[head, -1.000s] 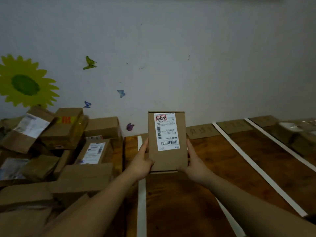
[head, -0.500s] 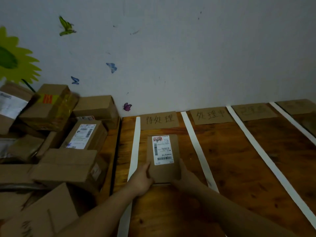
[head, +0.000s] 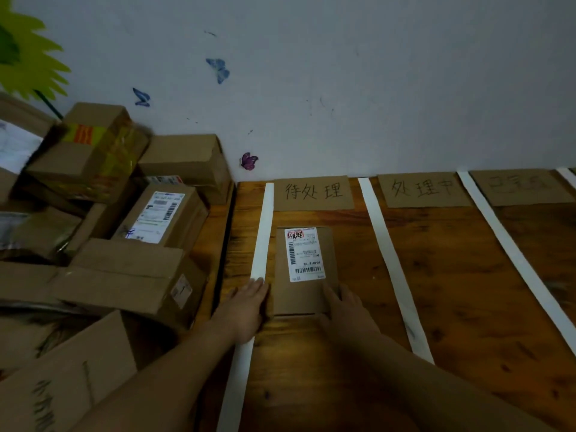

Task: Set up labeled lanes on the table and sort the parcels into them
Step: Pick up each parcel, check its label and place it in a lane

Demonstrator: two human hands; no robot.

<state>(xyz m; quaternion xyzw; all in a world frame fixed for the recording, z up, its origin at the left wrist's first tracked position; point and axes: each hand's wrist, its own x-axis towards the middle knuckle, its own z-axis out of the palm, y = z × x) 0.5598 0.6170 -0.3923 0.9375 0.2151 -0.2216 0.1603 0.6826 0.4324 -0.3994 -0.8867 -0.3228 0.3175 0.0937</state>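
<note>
A small brown parcel with a white shipping label lies flat on the wooden table. It sits in the leftmost lane, just below that lane's handwritten cardboard sign. My left hand lies with straight fingers against the parcel's left side, partly over a white tape strip. My right hand touches the parcel's lower right corner with its fingers extended. Two more cardboard signs head the lanes to the right.
A heap of brown cardboard parcels fills the left, reaching the table's left edge. White tape strips divide the lanes. The wall behind the table carries butterfly and flower stickers.
The parcel went from held upright in the air to lying flat in the leftmost lane. Both hands came down with it and their fingers have straightened beside it.
</note>
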